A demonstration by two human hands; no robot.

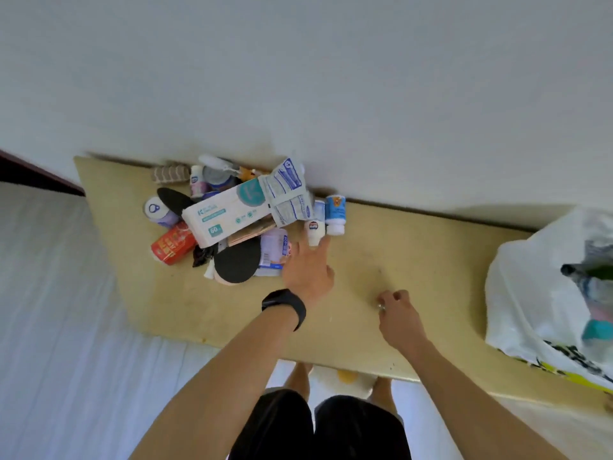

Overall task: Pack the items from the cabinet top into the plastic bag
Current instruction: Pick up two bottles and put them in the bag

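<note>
A person stands at a wooden tabletop (414, 260) with the packing seemingly partly done: one white plastic bag (530, 293) sits at the right end, open and already holding several items, too blurred to count, while one heap (229, 217) of a dozen or so things waits at the left against the wall. In the heap: one large wipes pack (225, 215), one printed pouch (288, 194), two dark insoles (237, 263), one red can (172, 245), and two small bottles (335, 214) at its right edge. The left hand (310, 270) reaches open-fingered, its fingertips at the bottles, gripping nothing. The right hand (398, 313) hovers loosely curled over bare wood, something small and shiny at its fingers that cannot be made out.
</note>
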